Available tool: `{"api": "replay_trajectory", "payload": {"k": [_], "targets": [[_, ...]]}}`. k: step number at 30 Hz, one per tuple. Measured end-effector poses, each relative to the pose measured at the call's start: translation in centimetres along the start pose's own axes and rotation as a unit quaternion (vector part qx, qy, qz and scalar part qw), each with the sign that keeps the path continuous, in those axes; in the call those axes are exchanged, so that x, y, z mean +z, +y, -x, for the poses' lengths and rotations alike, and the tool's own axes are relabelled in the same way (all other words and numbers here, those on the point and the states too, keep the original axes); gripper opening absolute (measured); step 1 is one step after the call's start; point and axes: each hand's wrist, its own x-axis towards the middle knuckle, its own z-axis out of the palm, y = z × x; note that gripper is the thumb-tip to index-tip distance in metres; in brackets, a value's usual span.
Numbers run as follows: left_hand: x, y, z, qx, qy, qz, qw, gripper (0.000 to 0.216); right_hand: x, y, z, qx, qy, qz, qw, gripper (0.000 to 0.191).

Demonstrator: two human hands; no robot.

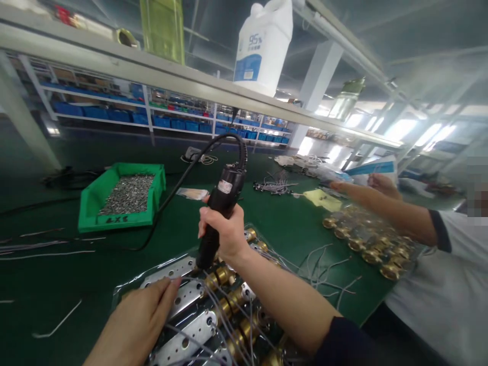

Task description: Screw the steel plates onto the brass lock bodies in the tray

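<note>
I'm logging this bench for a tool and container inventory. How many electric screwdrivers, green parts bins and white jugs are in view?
Electric screwdriver, gripped in the right hand: 1
Green parts bin of small metal parts: 1
White jug on the shelf: 1
Total: 3

this is a factory assembly floor: a long green table (57, 284) strewn with brass fittings (366, 254) and wire leads (274, 184), a green bin (121, 195) of small metal parts, a corded electric screwdriver (221, 213), and racks of blue storage crates (114, 114) (row upon row) behind.
</note>
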Motion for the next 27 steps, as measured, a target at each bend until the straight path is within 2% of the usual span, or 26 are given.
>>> {"api": "replay_trajectory", "payload": {"k": [2,4,9,13,16,18,27], "targets": [[-0.5,1.5,0.1,-0.013,-0.033,-0.01,0.999,0.064,-0.4,0.5,0.4,0.007,0.025,0.0,1.0,0.034],[-0.7,2.1,0.0,-0.027,-0.041,-0.01,0.999,0.065,-0.7,1.0,0.7,0.007,0.056,-0.008,0.998,0.034],[-0.7,1.5,-0.3,-0.004,-0.054,0.032,0.998,0.066,-1.3,1.6,0.5,0.014,0.101,-0.036,0.994,0.036],[-1.0,1.0,-0.4,0.0,-0.062,0.068,0.996,0.076,-1.6,1.4,-0.1,0.03,0.129,-0.065,0.989,0.036],[-1.5,1.0,-0.6,-0.004,-0.062,0.066,0.996,0.071,-1.8,1.4,-0.3,0.044,0.147,-0.081,0.985,0.038],[-1.9,0.9,-0.7,-0.007,-0.064,0.055,0.996,0.066,-1.9,1.4,-0.3,0.039,0.155,-0.079,0.984,0.039],[-3.5,-1.0,0.1,-0.063,-0.036,0.093,0.993,0.077,-1.9,1.5,0.0,0.024,0.14,-0.063,0.988,0.037]]}}
